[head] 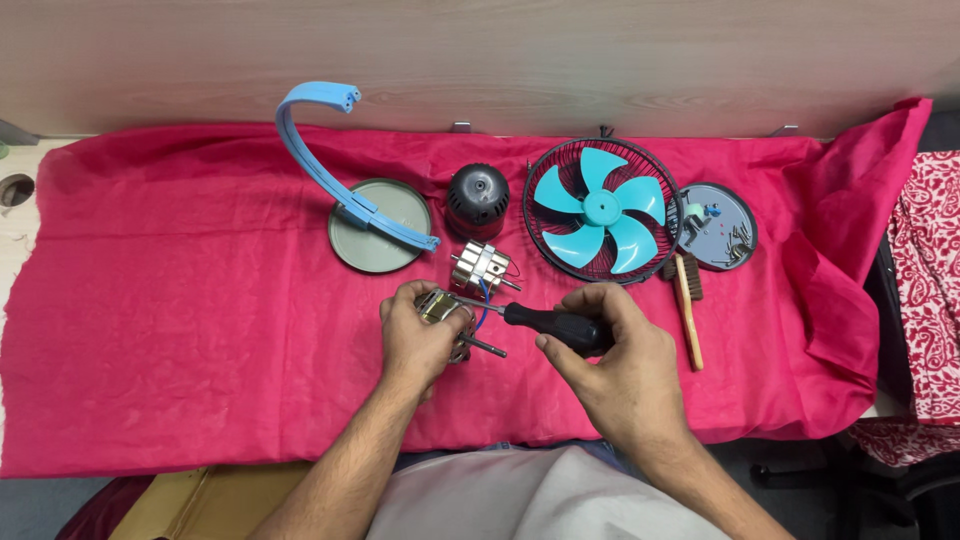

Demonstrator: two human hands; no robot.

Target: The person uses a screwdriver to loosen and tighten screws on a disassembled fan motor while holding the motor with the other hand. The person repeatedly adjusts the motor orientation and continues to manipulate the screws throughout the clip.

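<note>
My left hand [418,335] grips a small metal motor part [441,308] with a steel shaft [484,347] sticking out to the right. My right hand [612,350] holds a black-handled screwdriver [555,325], its tip resting against the motor part. Just above lies a second metal motor piece [479,266] with blue and red wires. Both hands are at the middle of the pink cloth [180,330].
A black motor cover [477,199], a grey round base [377,240] with a curved blue arm [315,160], a black fan grille with teal blades [602,210], a grey round plate [722,232] with small parts, and a wooden brush [688,310] lie on the cloth.
</note>
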